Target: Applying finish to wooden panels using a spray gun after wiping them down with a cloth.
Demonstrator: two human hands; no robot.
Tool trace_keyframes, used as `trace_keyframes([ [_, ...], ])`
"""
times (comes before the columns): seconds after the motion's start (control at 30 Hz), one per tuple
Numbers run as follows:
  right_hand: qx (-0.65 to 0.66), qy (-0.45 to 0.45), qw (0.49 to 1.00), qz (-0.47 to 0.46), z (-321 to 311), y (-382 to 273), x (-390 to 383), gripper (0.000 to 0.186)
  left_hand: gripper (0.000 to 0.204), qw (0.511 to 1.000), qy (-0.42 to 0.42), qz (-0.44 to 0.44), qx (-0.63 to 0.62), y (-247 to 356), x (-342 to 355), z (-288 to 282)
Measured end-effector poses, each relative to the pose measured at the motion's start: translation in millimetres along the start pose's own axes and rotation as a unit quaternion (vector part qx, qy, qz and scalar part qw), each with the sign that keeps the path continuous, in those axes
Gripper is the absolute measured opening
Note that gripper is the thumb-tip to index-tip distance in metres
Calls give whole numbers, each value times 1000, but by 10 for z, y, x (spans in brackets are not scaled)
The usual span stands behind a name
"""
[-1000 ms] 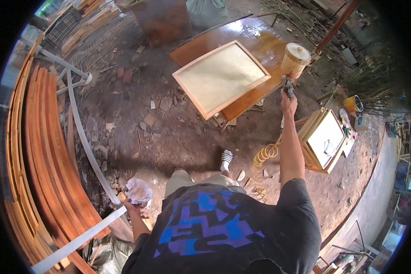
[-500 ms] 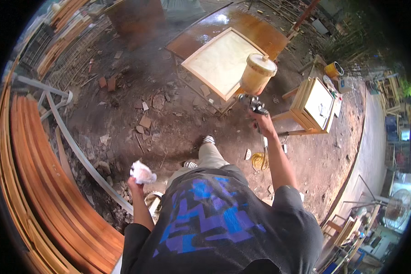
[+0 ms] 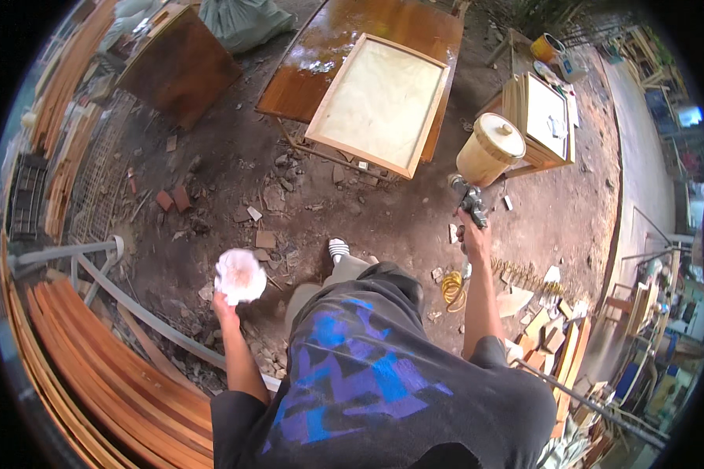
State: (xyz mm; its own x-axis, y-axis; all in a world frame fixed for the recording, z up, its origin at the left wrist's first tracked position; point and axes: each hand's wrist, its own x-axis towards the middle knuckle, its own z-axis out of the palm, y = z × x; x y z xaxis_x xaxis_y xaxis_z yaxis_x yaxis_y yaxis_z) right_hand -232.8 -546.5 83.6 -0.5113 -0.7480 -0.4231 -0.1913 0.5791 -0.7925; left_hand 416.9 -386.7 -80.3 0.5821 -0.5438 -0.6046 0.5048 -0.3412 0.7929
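Observation:
My right hand (image 3: 475,233) is wrapped round the handle of a spray gun (image 3: 470,202), with a cream lidded paint cup (image 3: 490,150) on top of it. At the left, my left hand (image 3: 225,307) grips a crumpled white cloth (image 3: 240,277), held up clear of the ground. Ahead of me a pale wooden panel with a raised frame (image 3: 379,105) lies on a shiny brown table (image 3: 296,87). The spray gun is to the right of the panel and apart from it. The fingers of my right hand are partly hidden behind the gun.
A grey metal frame (image 3: 152,327) and a stack of reddish planks (image 3: 109,367) stand at the left. Framed panels (image 3: 546,117) lean on a stand at the right. A coiled yellow hose (image 3: 452,288) and scrap wood (image 3: 554,340) lie on the rubble-strewn ground.
My right hand has moved the spray gun rightward and nearer, away from the panel. My left hand has raised the cloth slightly. The whole view has shifted as my body turned.

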Motion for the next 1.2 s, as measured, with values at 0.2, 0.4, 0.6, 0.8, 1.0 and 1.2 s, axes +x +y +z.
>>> trace_keyframes([
  [0.2, 28, 74, 997, -17, 495, -248, -392, 27, 45, 991, 51, -97, 77, -45, 442, -1496],
  [0.4, 30, 214, 976, -10, 1105, -241, -658, 31, 34, 965, -85, -39, 246, 337, 979, -1657],
  [0.6, 133, 250, 959, 12, 2005, -433, -834, 27, 44, 969, -199, -50, 141, 1314, 2538, -1148],
  [0.8, 224, 216, 950, -19, 2707, -644, -975, 24, 49, 978, -119, -90, 148, 2219, 3435, -874],
  [1.0, 180, 212, 960, 27, 3385, -1081, -1176, 26, 50, 965, -117, -131, 194, 2198, 3698, -1229],
  [1.2, 212, 154, 965, 5, 3914, -1357, -1207, 28, 50, 960, -121, -153, 202, 2008, 3667, -1631],
])
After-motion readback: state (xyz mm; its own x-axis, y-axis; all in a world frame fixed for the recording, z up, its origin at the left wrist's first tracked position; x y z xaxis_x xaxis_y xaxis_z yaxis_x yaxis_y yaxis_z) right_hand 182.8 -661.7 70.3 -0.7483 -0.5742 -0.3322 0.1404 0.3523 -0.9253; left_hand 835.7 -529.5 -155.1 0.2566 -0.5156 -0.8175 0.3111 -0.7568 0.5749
